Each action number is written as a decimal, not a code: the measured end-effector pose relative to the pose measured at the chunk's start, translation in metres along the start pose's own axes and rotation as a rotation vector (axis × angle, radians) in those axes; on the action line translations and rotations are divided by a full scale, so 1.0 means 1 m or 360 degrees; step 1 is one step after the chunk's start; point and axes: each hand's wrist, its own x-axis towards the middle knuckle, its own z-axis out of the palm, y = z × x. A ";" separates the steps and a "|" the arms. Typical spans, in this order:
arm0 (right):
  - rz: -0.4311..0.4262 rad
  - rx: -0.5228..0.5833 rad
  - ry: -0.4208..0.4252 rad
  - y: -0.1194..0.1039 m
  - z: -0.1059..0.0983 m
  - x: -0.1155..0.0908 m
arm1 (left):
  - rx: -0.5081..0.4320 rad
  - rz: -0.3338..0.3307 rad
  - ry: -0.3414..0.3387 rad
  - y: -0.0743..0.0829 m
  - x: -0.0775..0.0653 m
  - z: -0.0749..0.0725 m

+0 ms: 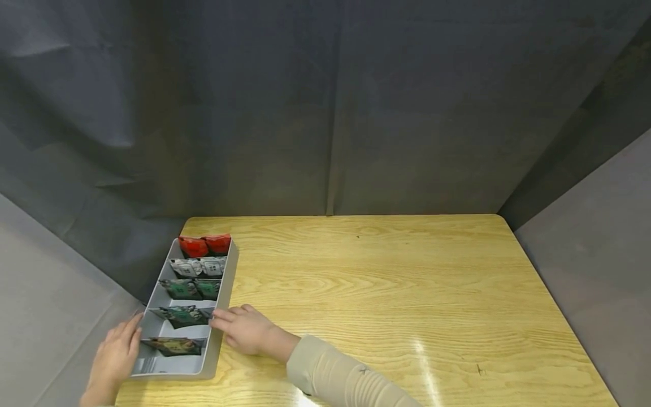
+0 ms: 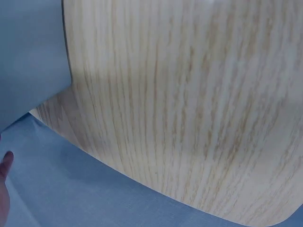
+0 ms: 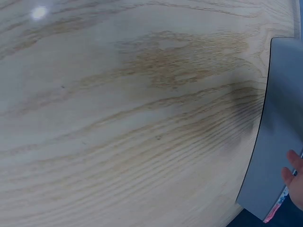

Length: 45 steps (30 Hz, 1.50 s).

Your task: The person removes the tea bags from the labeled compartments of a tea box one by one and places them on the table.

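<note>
We see a long, grey, smooth-walled tray [image 1: 229,282] lying at the left of the counter [image 1: 381,282], between a person's two hands. The left hand [image 1: 116,353] rests along its left wall with fingers extended and loose; the right hand [image 1: 249,329] lays relaxed fingers against the opposite wall, at the rim. We find neither of them clenched.

Thin dividers split the tray into five sections of flat, crinkled packets. Nearest, between the hands, leans a brownish-gold packet [image 1: 175,346]; just beyond, beside the right fingertips, are dark green packets [image 1: 185,315]. Farther from the hands stand green packets [image 1: 183,289], then black-and-silver packets [image 1: 211,265] and, at the far end, red packets [image 1: 193,247].

To the right of the right hand and its ribbed beige sleeve [image 1: 351,373], we see glossy yellow wood grain with rounded far corners. Beyond both hands hangs creased dark cloth [image 1: 330,113].
</note>
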 end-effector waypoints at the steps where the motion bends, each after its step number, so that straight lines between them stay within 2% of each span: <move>1: -0.0005 -0.0003 0.0016 0.000 0.000 0.000 | 0.0003 -0.0006 -0.0002 0.000 0.000 0.000; 11: 0.0042 -0.0088 0.0220 -0.007 0.005 0.006 | -0.0012 -0.0040 -0.0079 -0.005 0.001 0.001; 13: 0.0114 -0.0082 0.0260 -0.011 0.006 0.008 | -0.0008 -0.0030 -0.0088 -0.006 0.001 0.002; 16: 0.0292 -0.0059 0.0290 -0.017 0.009 0.012 | 0.0002 -0.0029 -0.0091 -0.006 0.002 0.003; 20: 0.0516 0.0002 0.0252 -0.025 0.011 0.018 | 0.0025 -0.0052 -0.0109 -0.006 0.002 0.003; 25: 0.0655 0.0197 0.0190 -0.037 0.015 0.025 | 0.0049 -0.0087 -0.0153 -0.004 0.002 0.000; 33: 0.0882 0.0285 0.0153 -0.048 0.013 0.035 | 0.0074 -0.0057 -0.0068 0.000 0.003 0.002; 38: 0.0965 0.0287 0.0138 -0.051 0.013 0.040 | 0.0083 -0.0056 -0.0070 0.007 0.003 0.000; 45: 0.1016 0.0286 0.0119 -0.057 0.011 0.046 | 0.0106 -0.0131 -0.0207 0.006 0.003 -0.006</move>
